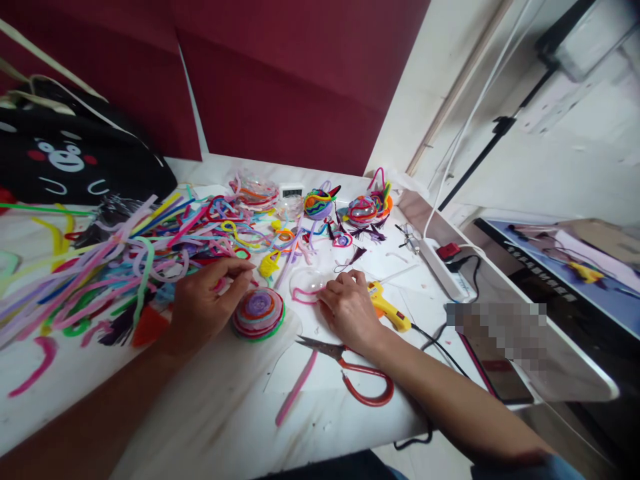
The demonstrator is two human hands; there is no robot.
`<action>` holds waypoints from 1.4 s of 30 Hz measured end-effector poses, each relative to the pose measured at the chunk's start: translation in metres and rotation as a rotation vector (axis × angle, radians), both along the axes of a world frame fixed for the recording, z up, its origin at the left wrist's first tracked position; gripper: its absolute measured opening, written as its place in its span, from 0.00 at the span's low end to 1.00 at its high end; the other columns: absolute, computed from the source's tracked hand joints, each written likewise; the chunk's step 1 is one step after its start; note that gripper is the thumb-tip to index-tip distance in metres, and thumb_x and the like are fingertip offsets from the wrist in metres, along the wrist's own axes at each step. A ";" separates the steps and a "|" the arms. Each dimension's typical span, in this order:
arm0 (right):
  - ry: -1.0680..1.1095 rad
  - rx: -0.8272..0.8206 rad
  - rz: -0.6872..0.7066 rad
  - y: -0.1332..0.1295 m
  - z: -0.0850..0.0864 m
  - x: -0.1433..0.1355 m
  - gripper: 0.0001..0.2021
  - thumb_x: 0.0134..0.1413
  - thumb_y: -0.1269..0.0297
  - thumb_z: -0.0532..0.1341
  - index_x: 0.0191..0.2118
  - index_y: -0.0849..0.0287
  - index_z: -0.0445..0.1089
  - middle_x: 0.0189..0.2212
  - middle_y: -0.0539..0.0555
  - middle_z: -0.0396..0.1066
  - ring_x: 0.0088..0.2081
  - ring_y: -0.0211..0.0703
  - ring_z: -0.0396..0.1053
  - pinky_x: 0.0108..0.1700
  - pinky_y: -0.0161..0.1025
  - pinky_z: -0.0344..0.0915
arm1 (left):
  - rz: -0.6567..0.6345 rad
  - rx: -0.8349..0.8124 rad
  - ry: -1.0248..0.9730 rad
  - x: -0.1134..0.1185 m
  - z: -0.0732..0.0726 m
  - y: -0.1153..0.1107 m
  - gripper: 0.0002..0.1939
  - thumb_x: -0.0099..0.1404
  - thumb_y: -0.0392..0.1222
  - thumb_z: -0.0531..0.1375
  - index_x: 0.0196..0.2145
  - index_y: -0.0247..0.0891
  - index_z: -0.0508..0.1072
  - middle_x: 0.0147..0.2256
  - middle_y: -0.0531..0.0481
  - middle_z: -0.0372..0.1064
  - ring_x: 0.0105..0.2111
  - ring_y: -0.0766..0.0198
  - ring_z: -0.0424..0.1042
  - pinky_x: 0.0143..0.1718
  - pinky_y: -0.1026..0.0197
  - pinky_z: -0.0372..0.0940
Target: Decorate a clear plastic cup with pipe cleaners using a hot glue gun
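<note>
My right hand (350, 310) has its fingers curled at the end of a pink pipe cleaner (304, 298), which bends beside a clear plastic half-shell (309, 283). Part of the shell is behind the fingers. To the left, my left hand (213, 293) holds thumb and fingertips together in a pinch; anything between them is too small to make out. Just under those fingertips sits a dome wound with coloured pipe cleaners (259, 313), purple at its centre. Orange-handled scissors (367, 387) lie below my right wrist, and a yellow glue gun (390, 308) is just beyond it.
A heap of loose pipe cleaners (150, 260) spreads over the table's left side. Wound balls (320, 203) and dark tassels (370, 233) lie at the back. A power strip (443, 270), cables and a phone (495, 363) are on the right. A black bag (75, 153) stands back left.
</note>
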State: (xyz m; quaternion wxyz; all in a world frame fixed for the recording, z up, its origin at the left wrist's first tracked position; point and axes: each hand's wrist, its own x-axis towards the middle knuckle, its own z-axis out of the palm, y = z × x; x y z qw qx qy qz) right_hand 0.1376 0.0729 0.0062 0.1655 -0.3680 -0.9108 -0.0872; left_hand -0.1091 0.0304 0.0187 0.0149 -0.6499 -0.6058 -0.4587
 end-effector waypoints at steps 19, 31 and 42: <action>-0.091 0.083 0.001 0.005 -0.002 -0.008 0.14 0.64 0.73 0.55 0.26 0.61 0.70 0.23 0.52 0.70 0.34 0.44 0.61 0.49 0.47 0.48 | -0.033 -0.129 -0.048 0.002 0.006 -0.001 0.09 0.65 0.45 0.59 0.39 0.41 0.75 0.36 0.54 0.78 0.35 0.64 0.76 0.41 0.63 0.69; -0.105 0.116 0.001 0.008 -0.002 -0.001 0.10 0.64 0.73 0.56 0.31 0.63 0.70 0.26 0.55 0.71 0.37 0.48 0.63 0.49 0.49 0.51 | -0.557 -0.264 0.469 0.042 0.034 0.036 0.26 0.61 0.43 0.60 0.56 0.34 0.67 0.56 0.38 0.67 0.57 0.51 0.66 0.58 0.53 0.61; -0.039 0.161 -0.023 0.017 -0.003 0.008 0.10 0.64 0.75 0.55 0.31 0.62 0.69 0.27 0.55 0.72 0.36 0.48 0.63 0.49 0.48 0.52 | -0.752 -0.630 0.716 0.068 0.034 0.092 0.31 0.54 0.41 0.64 0.55 0.35 0.67 0.54 0.38 0.69 0.54 0.50 0.69 0.54 0.55 0.62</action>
